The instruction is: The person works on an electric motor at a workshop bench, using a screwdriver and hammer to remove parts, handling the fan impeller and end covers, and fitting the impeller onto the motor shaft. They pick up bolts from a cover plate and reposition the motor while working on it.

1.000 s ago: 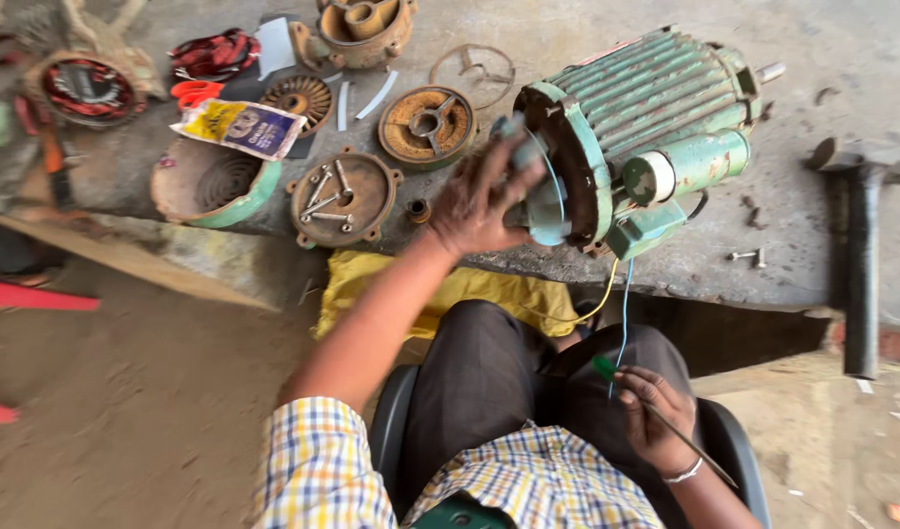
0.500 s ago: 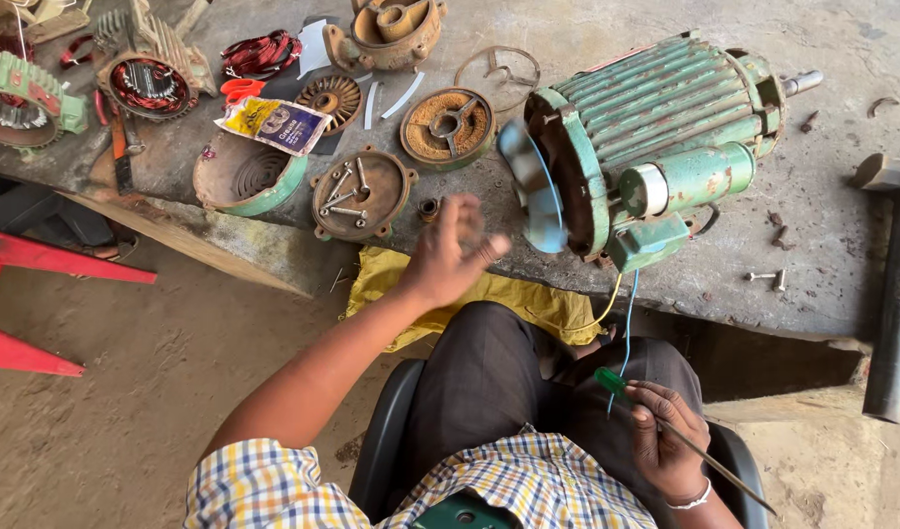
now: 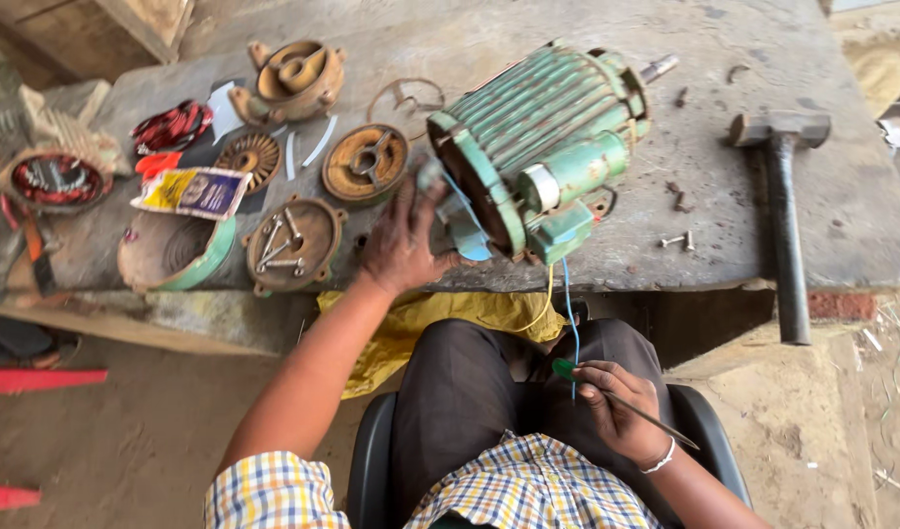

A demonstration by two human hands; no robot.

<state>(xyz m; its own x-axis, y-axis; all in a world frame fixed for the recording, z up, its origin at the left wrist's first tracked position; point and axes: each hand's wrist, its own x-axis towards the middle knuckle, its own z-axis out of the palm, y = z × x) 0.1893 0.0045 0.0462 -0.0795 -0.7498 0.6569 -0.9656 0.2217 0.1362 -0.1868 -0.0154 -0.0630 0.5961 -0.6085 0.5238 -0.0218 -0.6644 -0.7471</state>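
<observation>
A green electric motor body [image 3: 543, 137] lies on its side on the stone slab [image 3: 842, 216], its open end facing me. My left hand [image 3: 403, 240] reaches to that open end, fingers spread near pale blue insulation paper [image 3: 465, 230] sticking out of it. Yellow and blue wires [image 3: 566, 294] hang from the motor's terminal box down to my lap. My right hand [image 3: 615, 402] rests on my thigh, closed on a thin metal rod with a green tip [image 3: 565, 369].
Rusty end covers [image 3: 365, 162], a cover holding bolts [image 3: 291, 240], a green-rimmed cover [image 3: 171, 253], a printed packet [image 3: 193, 191] and a wound stator [image 3: 53, 178] lie left. A hammer [image 3: 785, 196] lies right. Loose bolts [image 3: 677, 238] sit near the edge. Yellow cloth [image 3: 440, 318] hangs below.
My left hand pulled back from the motor's open end, then reached to it again. The view shifted. My right hand kept the rod on my lap.
</observation>
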